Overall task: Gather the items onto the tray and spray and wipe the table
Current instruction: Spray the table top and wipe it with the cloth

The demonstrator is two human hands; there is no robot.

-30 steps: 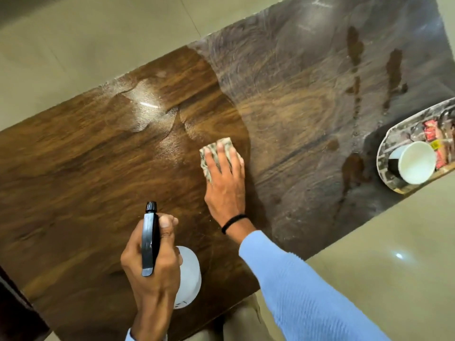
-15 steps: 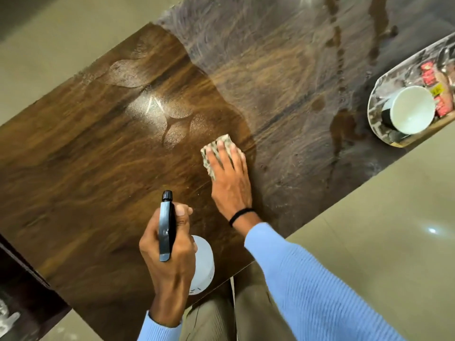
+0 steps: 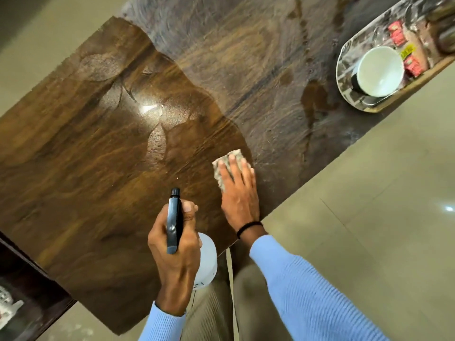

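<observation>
Wet table (image 3: 98,168) might stay streaky: right hand (image 3: 240,200) pressed a small cloth (image 3: 217,172), fingers (image 3: 232,167) flat; left hand (image 3: 177,252) gripped the sprayer (image 3: 173,222).

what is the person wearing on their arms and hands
Both arms wear light blue ribbed knit sleeves, the left sleeve and right sleeve ending at the wrists. A thin black band circles the right wrist. The left hand and right hand are bare, no gloves.

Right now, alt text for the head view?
A person's right hand presses a cloth flat on a wet-streaked wooden table while the left hand grips a spray bottle. A tray holding a white cup and packets sits at the table's right edge.
</observation>
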